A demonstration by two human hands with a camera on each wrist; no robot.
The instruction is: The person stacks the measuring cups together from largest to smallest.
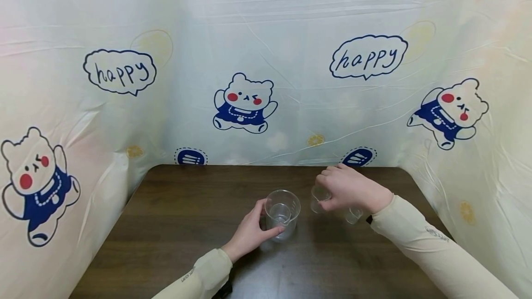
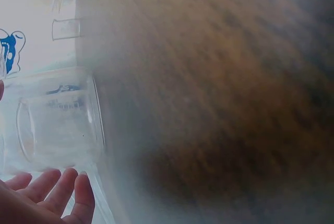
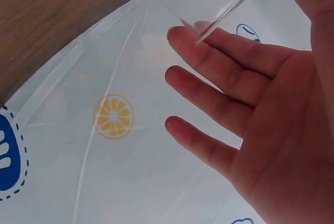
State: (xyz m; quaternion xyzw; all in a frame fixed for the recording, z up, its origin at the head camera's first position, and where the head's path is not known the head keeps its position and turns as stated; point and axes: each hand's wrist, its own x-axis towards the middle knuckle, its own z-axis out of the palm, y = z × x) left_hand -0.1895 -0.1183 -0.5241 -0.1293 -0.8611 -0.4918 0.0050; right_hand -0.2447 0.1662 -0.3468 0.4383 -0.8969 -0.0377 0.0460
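Note:
A large clear glass beaker (image 1: 292, 230) stands on the table with a smaller clear beaker (image 1: 279, 212) inside it. My left hand (image 1: 249, 234) grips the large beaker from its near left side, thumb across the front. To the right, my right hand (image 1: 351, 189) pinches the rim of another clear beaker (image 1: 316, 203) between thumb and forefinger. In the right wrist view, the other fingers extend below this beaker (image 3: 229, 10). A very small clear beaker (image 1: 353, 216) stands below my right wrist, partly covered by it.
The dark wooden table (image 1: 199, 206) has rounded far corners. A pale printed cloth (image 1: 299, 119) with cartoon bears hangs close behind the table and along both sides.

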